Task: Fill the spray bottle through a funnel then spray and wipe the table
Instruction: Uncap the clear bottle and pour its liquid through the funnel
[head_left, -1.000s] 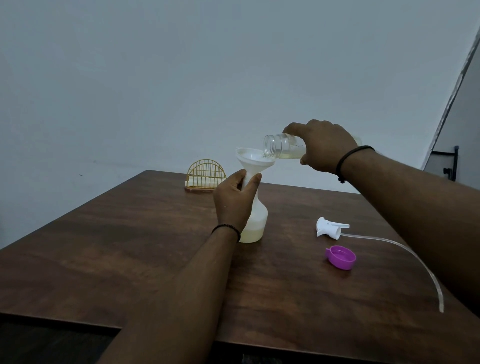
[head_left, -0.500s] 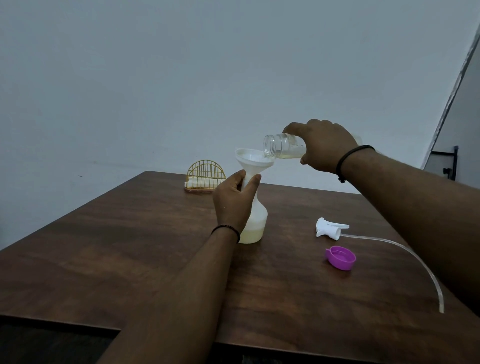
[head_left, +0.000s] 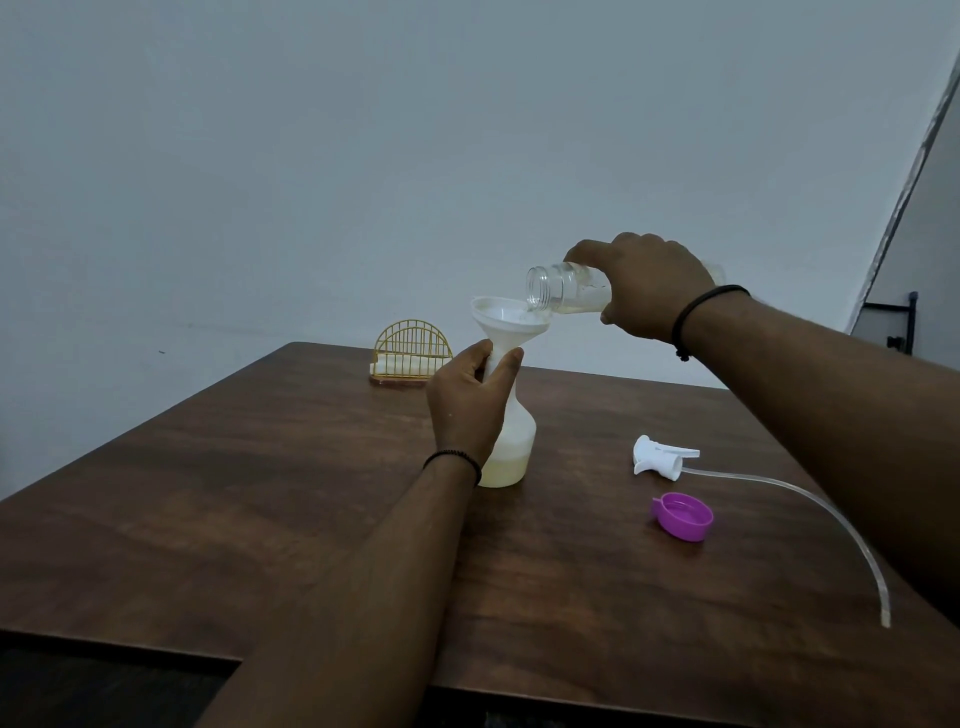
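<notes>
A white spray bottle (head_left: 511, 447) stands on the brown wooden table (head_left: 260, 493), with pale yellow liquid in its base. A white funnel (head_left: 506, 322) sits in its neck. My left hand (head_left: 467, 400) grips the bottle's neck just under the funnel. My right hand (head_left: 649, 283) holds a clear bottle (head_left: 563, 288) tipped on its side, its open mouth over the funnel's rim, with yellowish liquid inside. The white spray head (head_left: 660, 454) with its long clear tube lies on the table to the right.
A purple cap (head_left: 683, 516) lies near the spray head. A gold wire holder (head_left: 412, 353) with folded white cloths stands at the table's far edge by the pale wall. The table's near edge runs below my arms.
Almost nothing has moved; both hands keep their hold and the clear bottle stays tipped over the funnel.
</notes>
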